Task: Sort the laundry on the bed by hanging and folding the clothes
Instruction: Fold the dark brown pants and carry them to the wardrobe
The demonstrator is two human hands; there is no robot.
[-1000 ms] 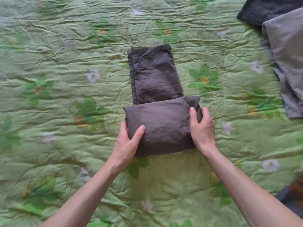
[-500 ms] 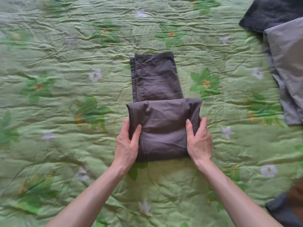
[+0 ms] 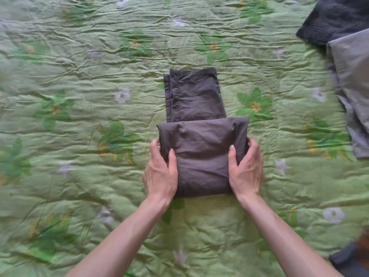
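A dark brown pair of trousers [image 3: 201, 148] lies partly folded in the middle of the bed. Its near part is a thick folded bundle; the leg ends stretch away beyond it, flat on the cover. My left hand [image 3: 160, 173] grips the bundle's left side, thumb on top and fingers round the edge. My right hand [image 3: 246, 170] grips the right side the same way.
The bed wears a crumpled green floral cover [image 3: 79, 136]. A grey garment [image 3: 353, 80] and a dark knitted one [image 3: 331, 17] lie at the far right. Some dark cloth [image 3: 347, 260] shows at the bottom right corner.
Both hands have slid a little toward me along the bundle's sides. The fold has tightened and the bundle sits slightly further over the legs.
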